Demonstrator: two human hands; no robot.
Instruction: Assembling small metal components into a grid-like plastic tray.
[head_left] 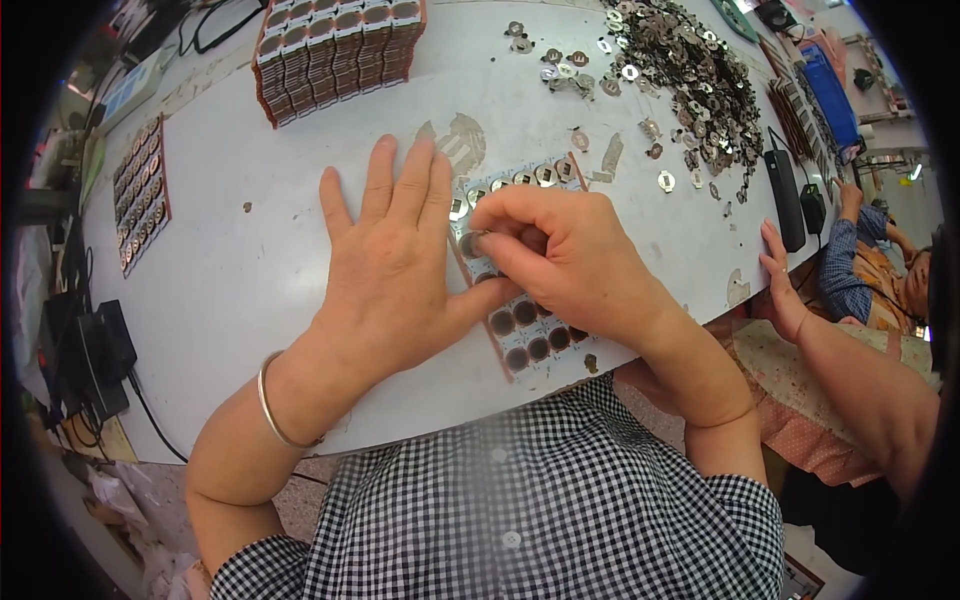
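A panel of small circuit boards [505, 368] lies on the table in front of me, with rows of dark round pads. Round silvery metal clips [545, 174] sit along its far rows. Over the panel's left part my right hand [575, 255] is closed in a pinch, thumb and forefinger on a small round metal clip, mostly hidden by the fingertips. Flat on the table beside the panel, my left hand [385, 245] has its fingers spread. Its thumb reaches across the panel's left edge, below the right fingertips. Both hands cover the panel's middle.
A tall stack of similar panels [335, 65] stands at the far left. Another panel [143, 195] with clips lies at the left. Loose metal clips [705, 100] are heaped at the far right. Black power adapters [105, 355] sit at the left edge. A co-worker's hand [785, 275] rests at the right edge.
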